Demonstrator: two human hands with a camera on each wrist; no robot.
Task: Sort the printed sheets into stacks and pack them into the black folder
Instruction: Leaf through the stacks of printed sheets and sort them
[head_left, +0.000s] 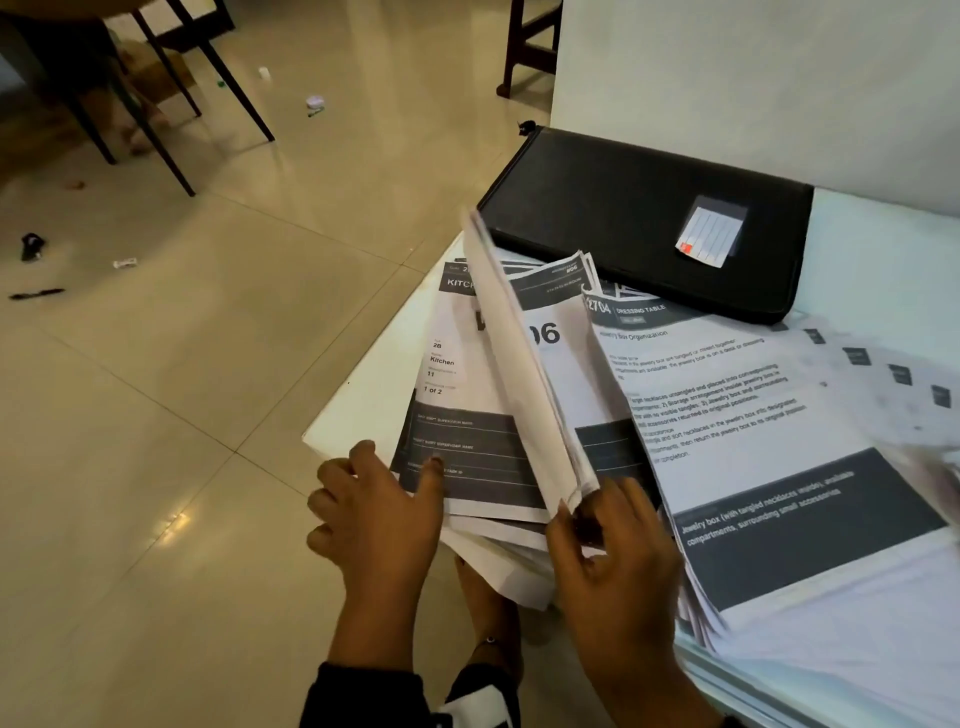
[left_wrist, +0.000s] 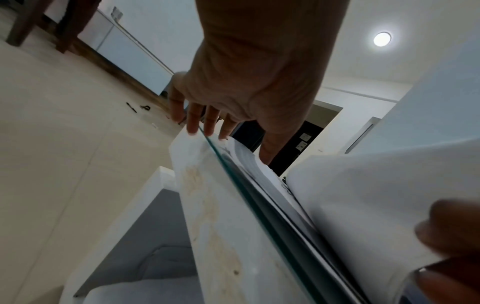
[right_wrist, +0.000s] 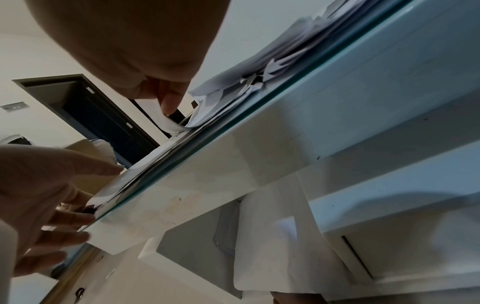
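A closed black folder (head_left: 639, 218) with a small label pocket lies at the back of the white table (head_left: 363, 405). In front of it, printed sheets lie in overlapping piles: a "Kitchen" sheet (head_left: 457, 395) on the left and a "Dressing Table" sheet (head_left: 753, 415) on the right. My right hand (head_left: 587, 519) pinches the near corner of a lifted bundle of sheets (head_left: 519, 364), which stands on edge between the two piles. My left hand (head_left: 395, 488) rests flat at the table corner, with its thumb on the Kitchen sheet. The left wrist view has its straight fingers (left_wrist: 210, 123) on the table edge.
The table corner and its glass edge (right_wrist: 207, 144) are just in front of me, with tiled floor (head_left: 182, 364) to the left. Dark chair legs (head_left: 171, 104) and small litter lie on the floor further off. A white wall (head_left: 753, 78) rises behind the folder.
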